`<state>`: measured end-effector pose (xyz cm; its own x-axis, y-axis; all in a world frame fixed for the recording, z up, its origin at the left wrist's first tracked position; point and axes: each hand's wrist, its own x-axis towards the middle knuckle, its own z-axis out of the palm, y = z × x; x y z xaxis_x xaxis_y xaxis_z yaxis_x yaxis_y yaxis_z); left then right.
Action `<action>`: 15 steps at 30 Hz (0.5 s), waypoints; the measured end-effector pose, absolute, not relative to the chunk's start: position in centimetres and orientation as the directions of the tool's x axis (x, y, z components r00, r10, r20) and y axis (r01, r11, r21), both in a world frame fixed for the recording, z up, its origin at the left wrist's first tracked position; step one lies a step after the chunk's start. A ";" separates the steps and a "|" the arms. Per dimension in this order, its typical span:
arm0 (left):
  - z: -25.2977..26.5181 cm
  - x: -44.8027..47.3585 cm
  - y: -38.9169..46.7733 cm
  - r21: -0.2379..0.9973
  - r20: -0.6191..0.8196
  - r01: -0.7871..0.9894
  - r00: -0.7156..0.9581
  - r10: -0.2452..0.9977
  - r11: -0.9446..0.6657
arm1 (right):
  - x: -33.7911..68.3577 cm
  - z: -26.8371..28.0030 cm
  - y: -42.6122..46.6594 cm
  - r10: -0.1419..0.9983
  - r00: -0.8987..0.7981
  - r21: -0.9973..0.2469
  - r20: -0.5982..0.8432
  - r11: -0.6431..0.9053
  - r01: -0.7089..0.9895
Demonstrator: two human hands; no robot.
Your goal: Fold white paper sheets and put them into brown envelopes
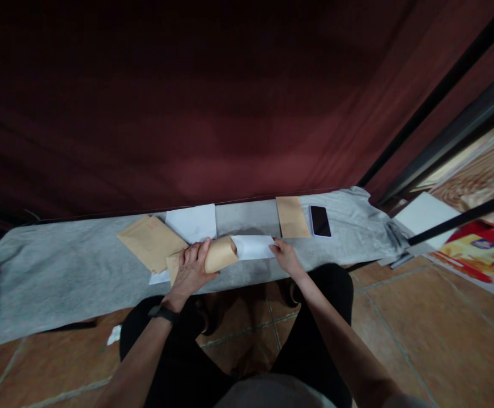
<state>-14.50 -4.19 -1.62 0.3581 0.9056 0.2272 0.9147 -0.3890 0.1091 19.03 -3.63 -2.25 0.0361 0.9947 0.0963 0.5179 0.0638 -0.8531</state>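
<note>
A brown paper envelope [222,255] lies on the grey cloth with its mouth gaping toward the right. My left hand [194,266] rests on it, fingers spread across the paper. A folded white sheet of paper [253,247] reaches from the envelope's mouth to my right hand [286,255], whose fingers pinch its far end. How much of the sheet sits inside the envelope is hidden. Left of my left hand lie more brown envelopes [151,241], overlapping. White paper sheets [194,220] lie just behind, and another brown envelope [293,217] is further right.
A dark phone [319,221] lies right of the single envelope. Grey cloth [81,272] covers the narrow bench, backed by a dark red curtain [230,141]. Black bars and a red box [482,255] stand at the right. White scrap [114,335] lies on the tiled floor.
</note>
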 end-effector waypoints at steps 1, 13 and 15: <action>-1.6 -14.5 -4.2 0.104 0.230 0.913 0.365 0.902 -0.396 | 19.2 -2.1 -3.5 0.995 0.027 -0.852 0.091 0.064 0.519; -0.1 -11.9 -4.3 0.109 0.285 0.883 0.412 0.866 -0.456 | 17.4 -0.2 -4.2 0.997 0.015 -0.863 0.073 0.056 0.502; 0.0 -11.2 -4.3 0.130 0.289 0.877 0.414 0.863 -0.464 | 16.9 0.1 -4.4 0.994 0.026 -0.871 0.106 0.080 0.485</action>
<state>-11.23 -4.33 0.00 0.4137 0.8632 0.2893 0.8766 -0.4635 0.1296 16.90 -4.39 0.07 0.0260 0.9940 0.1063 0.4845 0.0804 -0.8711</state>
